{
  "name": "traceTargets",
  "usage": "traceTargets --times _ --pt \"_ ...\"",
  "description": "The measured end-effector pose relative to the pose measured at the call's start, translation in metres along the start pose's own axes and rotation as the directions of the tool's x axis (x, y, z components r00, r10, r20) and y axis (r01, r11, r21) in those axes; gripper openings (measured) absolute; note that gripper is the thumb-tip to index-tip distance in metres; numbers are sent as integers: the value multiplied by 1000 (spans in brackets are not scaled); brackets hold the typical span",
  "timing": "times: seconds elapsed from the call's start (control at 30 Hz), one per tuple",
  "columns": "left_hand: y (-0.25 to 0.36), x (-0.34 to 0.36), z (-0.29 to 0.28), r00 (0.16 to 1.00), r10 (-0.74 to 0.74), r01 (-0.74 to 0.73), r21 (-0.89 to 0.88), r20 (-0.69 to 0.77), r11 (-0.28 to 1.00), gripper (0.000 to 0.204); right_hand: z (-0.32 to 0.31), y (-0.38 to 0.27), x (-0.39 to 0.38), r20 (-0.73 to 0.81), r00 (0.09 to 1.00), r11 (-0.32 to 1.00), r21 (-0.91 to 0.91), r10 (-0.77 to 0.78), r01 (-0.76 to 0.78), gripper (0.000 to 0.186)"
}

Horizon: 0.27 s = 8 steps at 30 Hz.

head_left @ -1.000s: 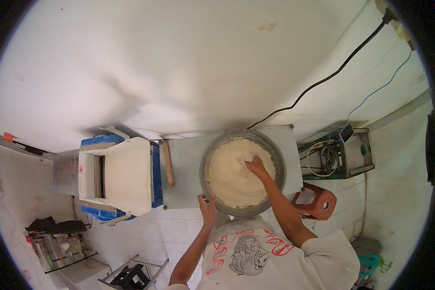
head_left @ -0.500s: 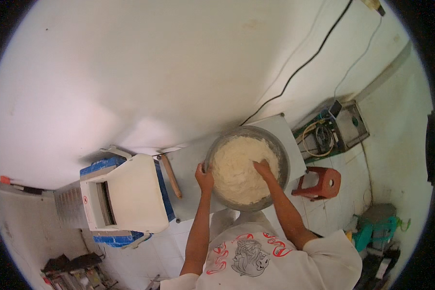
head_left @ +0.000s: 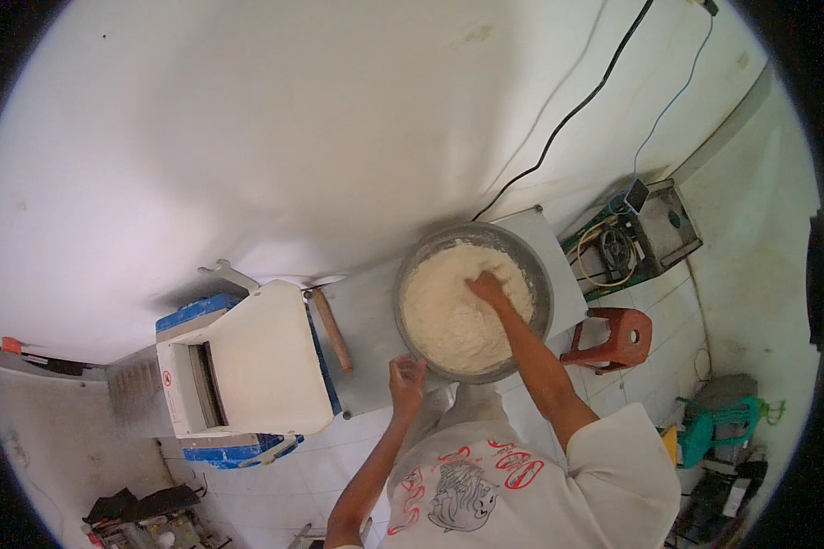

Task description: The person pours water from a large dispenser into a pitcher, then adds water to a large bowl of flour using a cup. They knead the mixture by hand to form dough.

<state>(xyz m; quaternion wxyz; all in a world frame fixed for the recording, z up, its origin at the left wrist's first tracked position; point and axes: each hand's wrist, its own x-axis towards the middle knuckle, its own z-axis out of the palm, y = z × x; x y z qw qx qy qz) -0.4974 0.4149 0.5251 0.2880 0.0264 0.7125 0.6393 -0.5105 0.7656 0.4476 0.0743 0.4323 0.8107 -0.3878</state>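
Observation:
A large round grey metal bowl [head_left: 542,320] holds a pale, crumbly flour mixture [head_left: 453,320]. My right hand [head_left: 488,287] reaches into the upper right part of the mixture, its fingertips sunk in it, so I cannot see how they are bent. Just outside the bowl's lower left rim is my left hand [head_left: 406,380], fingers raised and somewhat apart, with the thumb side close to the rim. Whether it touches the rim I cannot make out, and nothing shows in it.
The bowl stands on a grey metal table [head_left: 375,311] against a white wall. A wooden rolling pin [head_left: 331,331] lies left of it, beside a white and blue machine [head_left: 270,361]. At right are a red-brown plastic stool [head_left: 627,339] and a metal-framed unit with coiled cable [head_left: 618,252].
My left hand has let go of the bowl's left rim and moved down to its lower left. My right hand has shifted up and slightly left in the mixture.

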Motion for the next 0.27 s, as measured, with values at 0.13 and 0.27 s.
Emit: traceTargets --times 0.13,0.27 --pt "9 44 -17 994 89 -87 29 -64 996 51 44 -24 -66 220 947 928 -242 -233 284 69" --pt "20 94 -11 988 103 -102 8 -115 995 54 -31 -31 -55 313 873 921 234 -374 310 64"
